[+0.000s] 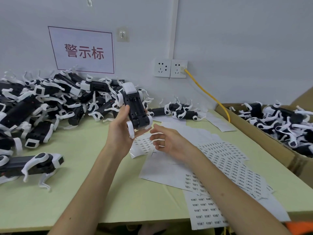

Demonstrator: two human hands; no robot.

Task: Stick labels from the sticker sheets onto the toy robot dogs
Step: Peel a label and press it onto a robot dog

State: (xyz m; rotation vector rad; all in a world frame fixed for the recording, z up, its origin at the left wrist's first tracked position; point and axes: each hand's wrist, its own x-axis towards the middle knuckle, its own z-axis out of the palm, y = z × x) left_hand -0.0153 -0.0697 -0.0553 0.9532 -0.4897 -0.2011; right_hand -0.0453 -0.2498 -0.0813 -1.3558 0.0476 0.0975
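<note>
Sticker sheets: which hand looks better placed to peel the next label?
Probably the right hand: it hangs open just above the sticker sheets, while the left hand grips the toy robot dog, underside up.

Wall point(237, 39): plain, pale, carrying twin sockets point(170, 68).
Sign point(83, 50): red-framed, left of the sockets.
Cable point(208, 93): yellow, plugged into the sockets.
Bench point(81, 150): pale green, below the sockets.

One wide-angle head view looks down and forward across the table point(88, 168) to the wall point(237, 39).
</note>
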